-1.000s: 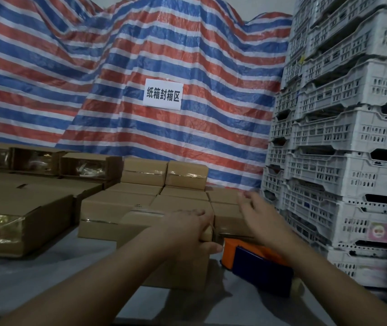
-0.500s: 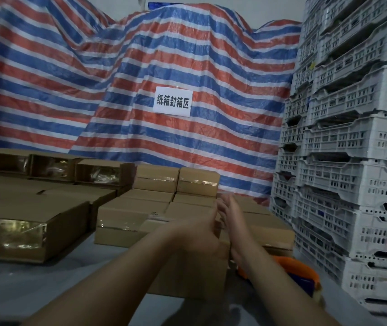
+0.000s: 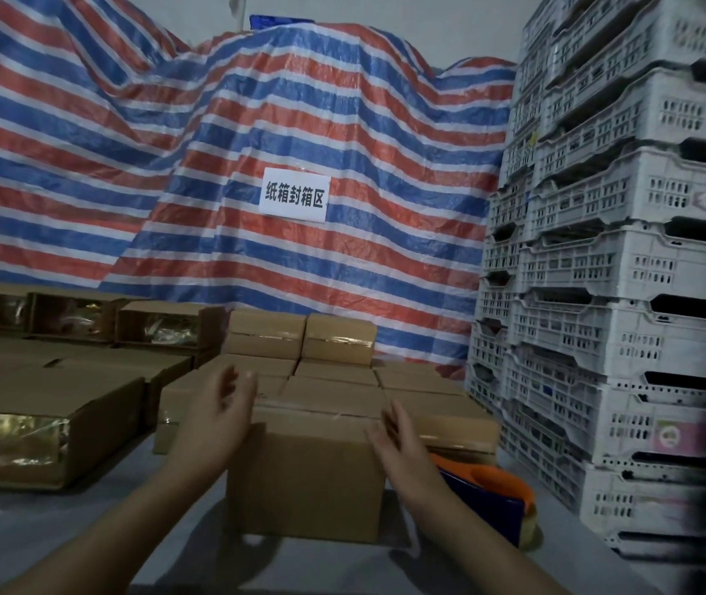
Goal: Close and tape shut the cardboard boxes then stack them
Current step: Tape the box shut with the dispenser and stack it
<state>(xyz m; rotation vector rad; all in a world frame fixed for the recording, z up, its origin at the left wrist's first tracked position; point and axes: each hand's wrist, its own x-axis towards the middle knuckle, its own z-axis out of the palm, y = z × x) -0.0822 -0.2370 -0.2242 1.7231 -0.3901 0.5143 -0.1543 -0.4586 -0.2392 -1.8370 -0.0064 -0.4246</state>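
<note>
Box (image 3: 312, 470) sitting closed and taped on the worktop (image 3: 42, 530), left hand (image 3: 218, 416) and right hand (image 3: 394, 440) flanking it with fingers released, stacking onto the sealed boxes (image 3: 334, 371) behind seemingly pending.

We took this for a warehouse packing area. A striped red, white and blue tarpaulin (image 3: 299, 135) covered the back, with a white paper sign (image 3: 293, 194) in Chinese characters taped to it. White perforated plastic crates (image 3: 626, 268) stood stacked high on the right — cardboard boxes (image 3: 299, 341), several taped shut, sat in rows on the grey surface (image 3: 42, 521).
</note>
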